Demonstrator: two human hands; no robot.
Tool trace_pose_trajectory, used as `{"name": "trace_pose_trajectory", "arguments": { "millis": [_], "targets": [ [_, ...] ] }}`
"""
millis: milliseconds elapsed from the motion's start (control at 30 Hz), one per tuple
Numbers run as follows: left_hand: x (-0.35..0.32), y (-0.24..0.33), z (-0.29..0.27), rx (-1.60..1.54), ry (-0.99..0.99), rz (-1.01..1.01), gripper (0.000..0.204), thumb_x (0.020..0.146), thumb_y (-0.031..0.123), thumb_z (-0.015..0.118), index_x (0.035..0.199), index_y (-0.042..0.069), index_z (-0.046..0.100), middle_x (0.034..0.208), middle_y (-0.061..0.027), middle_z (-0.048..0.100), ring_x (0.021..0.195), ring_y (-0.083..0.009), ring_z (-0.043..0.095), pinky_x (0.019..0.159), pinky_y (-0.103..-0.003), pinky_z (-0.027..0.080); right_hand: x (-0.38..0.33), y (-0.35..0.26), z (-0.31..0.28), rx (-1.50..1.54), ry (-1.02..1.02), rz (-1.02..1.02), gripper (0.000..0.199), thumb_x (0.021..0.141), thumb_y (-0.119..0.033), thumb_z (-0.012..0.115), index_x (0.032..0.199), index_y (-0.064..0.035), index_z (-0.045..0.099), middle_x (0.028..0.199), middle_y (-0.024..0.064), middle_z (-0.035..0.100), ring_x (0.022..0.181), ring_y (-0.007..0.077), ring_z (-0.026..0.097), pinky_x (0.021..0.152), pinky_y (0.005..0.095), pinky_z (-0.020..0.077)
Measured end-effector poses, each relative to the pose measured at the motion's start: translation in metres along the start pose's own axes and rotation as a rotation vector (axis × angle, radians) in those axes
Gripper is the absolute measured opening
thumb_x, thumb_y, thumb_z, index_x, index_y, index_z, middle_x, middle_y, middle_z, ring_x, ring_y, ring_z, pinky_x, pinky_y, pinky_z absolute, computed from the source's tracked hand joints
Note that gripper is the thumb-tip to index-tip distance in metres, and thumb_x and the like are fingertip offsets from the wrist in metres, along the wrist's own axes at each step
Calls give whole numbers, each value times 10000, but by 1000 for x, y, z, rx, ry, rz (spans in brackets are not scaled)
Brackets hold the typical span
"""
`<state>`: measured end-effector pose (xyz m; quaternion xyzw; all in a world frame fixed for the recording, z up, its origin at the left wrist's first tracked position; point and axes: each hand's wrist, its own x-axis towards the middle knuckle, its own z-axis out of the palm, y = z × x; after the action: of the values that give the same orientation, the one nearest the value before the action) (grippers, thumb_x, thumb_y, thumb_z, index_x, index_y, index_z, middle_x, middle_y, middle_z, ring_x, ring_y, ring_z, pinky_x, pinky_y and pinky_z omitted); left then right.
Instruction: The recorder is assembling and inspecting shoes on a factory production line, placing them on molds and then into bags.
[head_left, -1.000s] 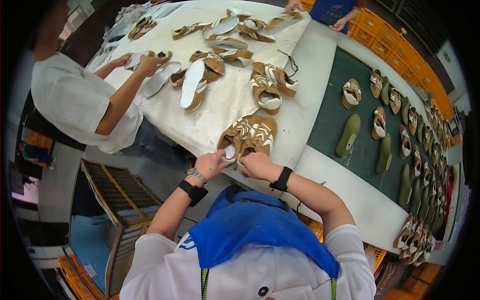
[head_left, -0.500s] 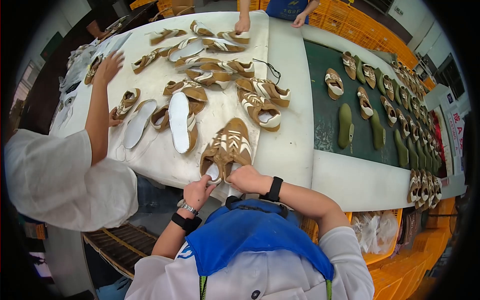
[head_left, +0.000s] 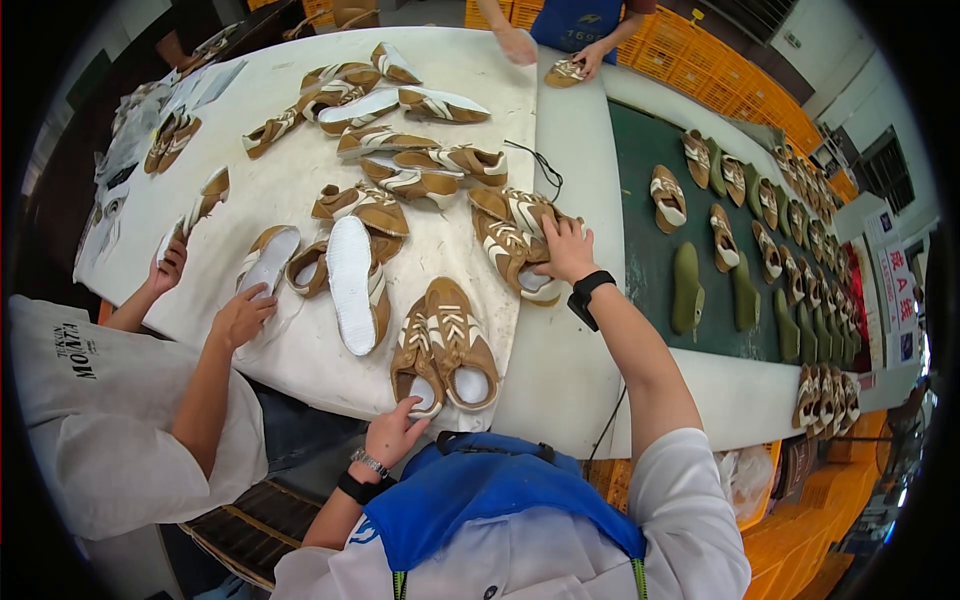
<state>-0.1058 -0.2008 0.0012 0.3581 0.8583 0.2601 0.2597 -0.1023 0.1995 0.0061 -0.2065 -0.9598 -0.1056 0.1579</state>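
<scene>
A pair of brown sneakers with white stripes (head_left: pixel 455 330) stands at the table's near edge, toes pointing away, pale insoles showing inside. My left hand (head_left: pixel 393 437) pinches the heel of the left shoe of this pair, thumb and finger at its collar. My right arm reaches forward over the table. My right hand (head_left: pixel 568 250) curls over the heels of another brown and white pair (head_left: pixel 510 235), which lies on its side; part of those heels is hidden under the fingers. Left of the near pair, a white insole (head_left: pixel 349 285) rests on top of a sneaker.
More sneakers (head_left: pixel 415 180) lie across the white table (head_left: pixel 490 60). At left, a co-worker's hands (head_left: pixel 240 318) handle shoes; a far co-worker holds a sneaker (head_left: pixel 565 73). On the right, a dark green surface (head_left: pixel 650 290) carries green shoe lasts (head_left: pixel 687 290) and sneakers. Orange crates (head_left: pixel 700 55) stand behind.
My right hand has left the near pair and moved forward right onto the other pair. My left hand stays at the near heel. The far co-worker has carried a sneaker rightward.
</scene>
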Motion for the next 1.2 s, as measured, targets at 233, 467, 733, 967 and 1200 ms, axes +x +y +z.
{"name": "trace_pose_trajectory", "arguments": {
  "millis": [233,467,733,967,1200],
  "targets": [
    [-2,5,0,-127,180,-180,307,754,239,623,1015,91,557,496,-73,517,450,-239,530,433,-339,403,76,79,56,-74,-215,-97,403,821,-105,427,1169,-308,415,869,36,571,848,208,558,732,440,388],
    [1,12,5,-137,205,-318,291,737,207,640,996,96,564,488,-68,519,433,-228,532,425,-329,406,187,125,94,-193,57,43,323,821,-120,441,1109,-263,466,940,27,543,915,206,520,752,422,399],
    [2,9,7,-207,298,-251,240,754,137,622,971,44,578,487,-70,499,410,-176,493,418,-283,374,186,59,96,209,-206,-34,370,752,-82,498,1116,-145,508,1103,161,506,1037,321,476,817,428,406],
    [8,-19,1,-319,384,-322,215,776,158,596,962,50,586,467,-73,476,397,-183,470,425,-302,375,75,-169,57,871,-711,-448,537,749,-496,534,958,-5,601,952,196,599,887,312,573,768,375,446],
    [-1,-31,6,-318,367,-267,264,773,149,586,1005,24,574,469,-81,481,402,-181,465,434,-308,373,62,-226,50,886,-901,-260,474,688,-459,585,744,8,641,720,179,620,691,292,602,650,360,469]
  ]
}}
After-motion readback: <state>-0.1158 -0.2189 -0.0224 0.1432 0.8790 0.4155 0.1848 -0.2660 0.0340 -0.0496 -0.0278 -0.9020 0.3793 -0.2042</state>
